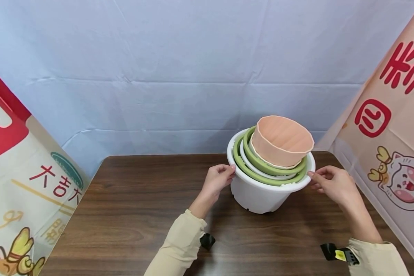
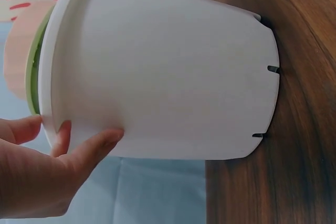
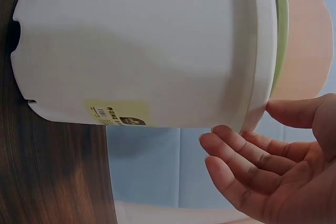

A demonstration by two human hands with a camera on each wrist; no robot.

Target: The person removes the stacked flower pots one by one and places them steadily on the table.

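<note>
A large white flower pot (image 1: 258,197) stands upright on the table's right side. Nested in it are several smaller pots: a green pot (image 1: 277,181), white ones and another green pot (image 1: 279,170). On top sits a tilted, fluted pink pot (image 1: 279,143). My left hand (image 1: 219,178) pinches the white pot's rim on the left, thumb on top; in the left wrist view some fingers lie against its wall. My right hand (image 1: 334,184) pinches the rim opposite, the other fingers loosely bent below. A yellow label (image 3: 113,111) shows on the wall in the right wrist view.
The brown wooden table (image 1: 134,214) stretches left of the pots. A pale blue cloth (image 1: 158,96) hangs behind it. Printed banners stand at the left (image 1: 31,165) and at the right (image 1: 383,134), close to my right hand.
</note>
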